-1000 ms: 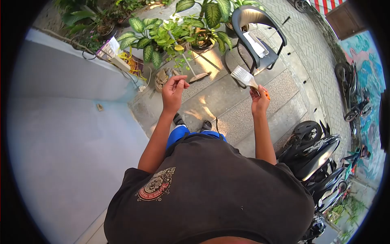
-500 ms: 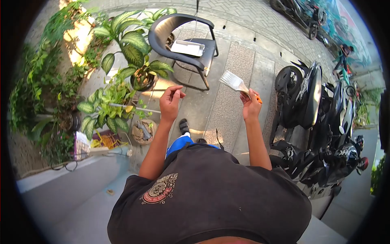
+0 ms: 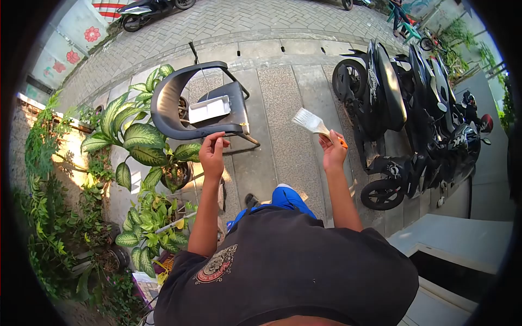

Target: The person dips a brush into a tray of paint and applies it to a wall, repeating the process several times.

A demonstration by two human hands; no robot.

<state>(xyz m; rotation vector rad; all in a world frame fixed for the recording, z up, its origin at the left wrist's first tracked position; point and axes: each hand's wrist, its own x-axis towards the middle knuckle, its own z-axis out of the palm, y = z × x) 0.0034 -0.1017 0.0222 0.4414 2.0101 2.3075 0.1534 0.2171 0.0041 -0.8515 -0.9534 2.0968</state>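
My right hand [image 3: 334, 152] is closed around the handle of a wide paintbrush [image 3: 310, 121]. The brush has an orange handle end and pale bristles pointing up and left. My left hand [image 3: 212, 154] is raised with loosely bent fingers and nothing visible in it, near the front armrest of a black chair [image 3: 166, 106]. A white tray [image 3: 209, 110] lies on the chair, with a thin stick or wire rising beside it.
Potted leafy plants [image 3: 144, 142] stand left of the chair. Several parked motorcycles [image 3: 389, 87] line the right side. A person [image 3: 398, 13] is in the far upper right, by green chairs. Paving [image 3: 283, 114] runs ahead, and a white ledge [image 3: 451, 239] is at the lower right.
The view has turned and moved forward, so the chair and motorcycles sit further left. One leg has stepped forward. My right hand still holds the brush, and my left hand now appears beside the chair's armrest.
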